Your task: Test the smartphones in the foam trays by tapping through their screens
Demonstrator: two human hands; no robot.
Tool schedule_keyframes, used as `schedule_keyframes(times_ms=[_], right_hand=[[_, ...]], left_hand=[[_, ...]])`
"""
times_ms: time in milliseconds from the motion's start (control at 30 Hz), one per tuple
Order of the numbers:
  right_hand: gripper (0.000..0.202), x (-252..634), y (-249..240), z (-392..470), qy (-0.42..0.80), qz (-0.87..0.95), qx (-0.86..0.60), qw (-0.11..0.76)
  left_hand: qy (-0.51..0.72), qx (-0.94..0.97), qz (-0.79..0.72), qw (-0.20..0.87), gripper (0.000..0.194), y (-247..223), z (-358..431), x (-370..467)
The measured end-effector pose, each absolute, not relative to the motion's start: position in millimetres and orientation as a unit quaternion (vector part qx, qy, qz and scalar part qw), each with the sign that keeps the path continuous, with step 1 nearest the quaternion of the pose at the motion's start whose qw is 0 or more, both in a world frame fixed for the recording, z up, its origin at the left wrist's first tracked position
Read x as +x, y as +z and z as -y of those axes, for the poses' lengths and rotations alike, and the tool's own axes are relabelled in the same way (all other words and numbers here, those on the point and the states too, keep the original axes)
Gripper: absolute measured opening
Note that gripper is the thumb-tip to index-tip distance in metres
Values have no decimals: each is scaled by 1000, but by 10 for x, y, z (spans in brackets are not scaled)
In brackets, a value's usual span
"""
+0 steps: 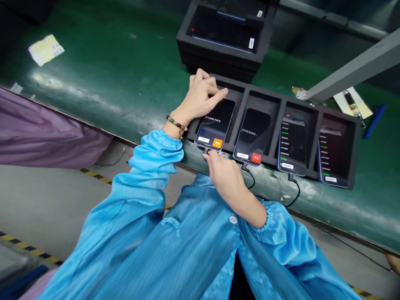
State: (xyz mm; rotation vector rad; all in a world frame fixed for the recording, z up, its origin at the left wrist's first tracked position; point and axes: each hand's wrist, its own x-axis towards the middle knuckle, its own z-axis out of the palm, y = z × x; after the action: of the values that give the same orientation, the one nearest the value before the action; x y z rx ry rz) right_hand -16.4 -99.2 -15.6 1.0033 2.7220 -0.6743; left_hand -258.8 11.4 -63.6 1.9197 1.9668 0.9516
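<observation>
In the head view a smartphone (pixel 215 125) with an orange square on its screen lies in the leftmost compartment of a black foam tray (pixel 246 89). My left hand (pixel 201 96) is closed around its upper end, the thumb at the top edge; the curled fingers partly hide the contact. At its lower end my right hand (pixel 226 173) pinches a black cable plug (pixel 206 151) that meets the phone's bottom edge. The compartment beside it holds a second smartphone (pixel 253 133), showing a red square and with a cable plugged in.
Further right lie a phone with a list on screen (pixel 292 146) and another listed phone (pixel 333 158). Stacked foam trays (pixel 218 56) with phones stand behind. A grey post (pixel 353 66), a blue pen-like object (pixel 374 121) and a yellowish paper (pixel 46 50) are on the green bench (pixel 109 83).
</observation>
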Motion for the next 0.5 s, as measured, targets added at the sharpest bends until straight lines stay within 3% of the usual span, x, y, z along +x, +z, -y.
schedule_keyframes(times_ms=[367,433,500], right_hand=[[48,-138,-11,1055,-200,-911,355,66],[44,-34,138,1100,-172,-918,358,15],[40,158,286,1073,-167,-929,318,-88]], left_hand=[[317,642,-684,138,72,-696,-155,-2646],[348,635,-678,126,75,-672,-114,-2632],[366,627,-676,127,76,-639,-69,-2623]])
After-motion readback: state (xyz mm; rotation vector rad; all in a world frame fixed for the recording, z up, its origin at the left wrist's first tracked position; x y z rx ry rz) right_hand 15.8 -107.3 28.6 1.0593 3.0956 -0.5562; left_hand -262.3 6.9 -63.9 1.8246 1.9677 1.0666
